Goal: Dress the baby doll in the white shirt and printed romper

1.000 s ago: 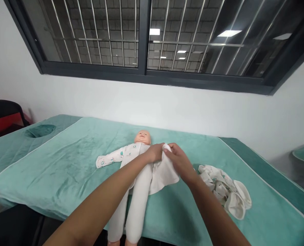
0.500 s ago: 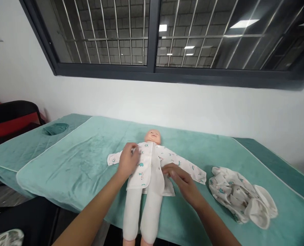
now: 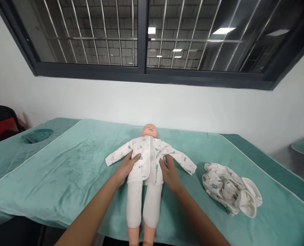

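A bald baby doll [image 3: 149,130] lies on its back, dressed in a white printed jacket [image 3: 143,167] and white trousers [image 3: 134,201]. The jacket's sleeves spread out to both sides, and its front panels lie nearly together over the chest. My left hand [image 3: 126,168] grips the jacket at the doll's left-of-view side, thumb on the front and fingers partly hidden around the side. On the opposite side, my right hand [image 3: 170,173] has its thumb and curled fingers closed on the jacket's edge. Below the trouser cuffs the doll's bare lower legs show.
A crumpled white printed baby garment [image 3: 228,189] lies to the right on the green bed cover [image 3: 72,164]. The bed has a face hole [image 3: 36,136] at left. A red and black chair [image 3: 2,123] stands beyond it. Behind are a white wall and a barred window [image 3: 141,70].
Both hands have closed on the jacket's sides. The right-hand front panel now lies spread over the chest, and the doll's lower legs show more. The camera view has shifted right.
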`<state>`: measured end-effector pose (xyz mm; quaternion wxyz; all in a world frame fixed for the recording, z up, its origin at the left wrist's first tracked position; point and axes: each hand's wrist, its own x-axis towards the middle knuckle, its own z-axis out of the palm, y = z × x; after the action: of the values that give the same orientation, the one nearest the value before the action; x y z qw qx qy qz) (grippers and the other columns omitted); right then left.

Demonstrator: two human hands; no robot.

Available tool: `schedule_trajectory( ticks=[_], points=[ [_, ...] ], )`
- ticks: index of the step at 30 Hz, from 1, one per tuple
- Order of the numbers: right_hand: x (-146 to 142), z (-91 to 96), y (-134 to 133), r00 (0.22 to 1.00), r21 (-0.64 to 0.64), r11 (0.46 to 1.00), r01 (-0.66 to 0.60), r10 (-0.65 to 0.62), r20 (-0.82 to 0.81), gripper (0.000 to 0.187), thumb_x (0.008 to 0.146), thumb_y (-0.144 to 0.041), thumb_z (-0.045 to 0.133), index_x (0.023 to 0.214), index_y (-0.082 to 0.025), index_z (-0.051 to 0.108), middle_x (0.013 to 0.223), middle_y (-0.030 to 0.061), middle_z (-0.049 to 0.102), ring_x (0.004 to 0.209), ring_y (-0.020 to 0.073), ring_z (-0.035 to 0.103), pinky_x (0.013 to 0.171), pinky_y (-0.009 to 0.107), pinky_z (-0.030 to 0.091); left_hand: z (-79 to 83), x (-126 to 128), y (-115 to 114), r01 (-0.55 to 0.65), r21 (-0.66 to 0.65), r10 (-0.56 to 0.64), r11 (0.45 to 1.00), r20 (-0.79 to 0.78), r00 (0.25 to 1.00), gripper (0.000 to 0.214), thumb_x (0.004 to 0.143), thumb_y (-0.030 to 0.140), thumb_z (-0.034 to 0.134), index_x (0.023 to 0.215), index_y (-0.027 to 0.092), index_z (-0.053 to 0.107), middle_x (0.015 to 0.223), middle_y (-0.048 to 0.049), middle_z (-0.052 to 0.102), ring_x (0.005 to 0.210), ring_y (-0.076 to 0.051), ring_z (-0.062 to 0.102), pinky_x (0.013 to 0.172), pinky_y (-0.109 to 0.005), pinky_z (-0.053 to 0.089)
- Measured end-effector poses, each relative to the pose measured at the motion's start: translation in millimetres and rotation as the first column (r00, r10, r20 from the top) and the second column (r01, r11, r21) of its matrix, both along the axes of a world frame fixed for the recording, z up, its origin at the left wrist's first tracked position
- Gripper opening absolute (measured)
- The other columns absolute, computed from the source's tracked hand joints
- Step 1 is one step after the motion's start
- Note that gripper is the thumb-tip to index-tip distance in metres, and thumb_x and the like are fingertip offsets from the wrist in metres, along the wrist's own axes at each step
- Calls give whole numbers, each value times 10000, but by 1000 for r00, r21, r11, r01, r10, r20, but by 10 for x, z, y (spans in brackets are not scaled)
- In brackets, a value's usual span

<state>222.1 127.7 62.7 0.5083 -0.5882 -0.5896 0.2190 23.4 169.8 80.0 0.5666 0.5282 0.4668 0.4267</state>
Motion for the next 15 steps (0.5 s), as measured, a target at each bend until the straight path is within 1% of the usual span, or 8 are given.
schedule_trajectory(
  ticks=[3, 6, 9, 11, 12, 13, 14, 15],
  points=[
    [57, 110, 222, 999, 60, 998, -34, 34, 3, 309, 951, -388, 416, 1220, -260, 495, 1251, 58, 534, 1252, 199, 439, 1110, 386, 307, -33, 191, 218, 21, 9, -22, 1000, 96, 995, 587, 835, 557, 617, 1292, 191, 567, 1419, -116, 541, 1293, -264, 525, 1063, -394, 441],
    [148, 110, 243, 994, 0, 995, -101, 101, -31, 567, 921, -444, 475, 1428, -228, 341, 1500, 97, 364, 1423, 213, 273, 1172, 419, 217, -88, 307, 325, -27, -22, 29, 999, 97, 995, 605, 830, 570, 618, 1283, 174, 556, 1417, -143, 537, 1282, -266, 536, 1033, -392, 462],
    [376, 20, -73, 958, -132, 950, -284, 288, 11, 843, 869, -496, 579, 1536, -230, 138, 1610, 106, 173, 1475, 241, 189, 1177, 449, 227, -190, 266, 226, -66, -24, 68, 997, 69, 995, 591, 839, 583, 594, 1282, 194, 558, 1426, -133, 531, 1291, -273, 523, 1058, -396, 431],
    [649, -47, -413, 914, -213, 909, -357, 388, 123, 792, 890, -474, 567, 1539, -288, 151, 1599, 78, 229, 1441, 259, 284, 1150, 486, 285, -288, 165, 53, -106, -37, 107, 994, 31, 994, 555, 850, 596, 562, 1249, 210, 581, 1375, -114, 579, 1251, -279, 551, 1059, -409, 421],
    [819, -78, -594, 910, -236, 919, -316, 364, 200, 728, 898, -463, 557, 1522, -306, 216, 1566, 74, 303, 1399, 279, 357, 1121, 511, 325, -337, 109, -52, -139, -43, 139, 989, 7, 990, 543, 851, 598, 553, 1226, 207, 592, 1330, -110, 612, 1218, -284, 571, 1043, -417, 431],
    [1004, -106, -769, 913, -249, 944, -214, 284, 292, 643, 900, -452, 550, 1483, -323, 313, 1514, 77, 386, 1327, 304, 444, 1077, 537, 370, -379, 56, -163, -163, -37, 163, 986, -7, 987, 532, 853, 587, 552, 1216, 200, 592, 1293, -106, 632, 1186, -286, 587, 1020, -420, 447],
    [1198, -134, -932, 910, -222, 973, -67, 151, 387, 537, 891, -443, 551, 1404, -330, 438, 1426, 89, 482, 1235, 336, 518, 1016, 571, 408, -413, 12, -273, -176, -22, 176, 984, -22, 984, 515, 856, 568, 552, 1204, 191, 594, 1260, -103, 647, 1158, -287, 598, 999, -421, 459],
    [1392, -161, -1079, 879, -164, 984, 75, 13, 477, 445, 868, -432, 575, 1299, -329, 546, 1330, 106, 556, 1199, 374, 527, 991, 603, 399, -436, -21, -374, -172, 2, 172, 985, -40, 984, 491, 858, 542, 556, 1190, 183, 599, 1237, -101, 654, 1140, -285, 602, 988, -420, 464]
  ],
)
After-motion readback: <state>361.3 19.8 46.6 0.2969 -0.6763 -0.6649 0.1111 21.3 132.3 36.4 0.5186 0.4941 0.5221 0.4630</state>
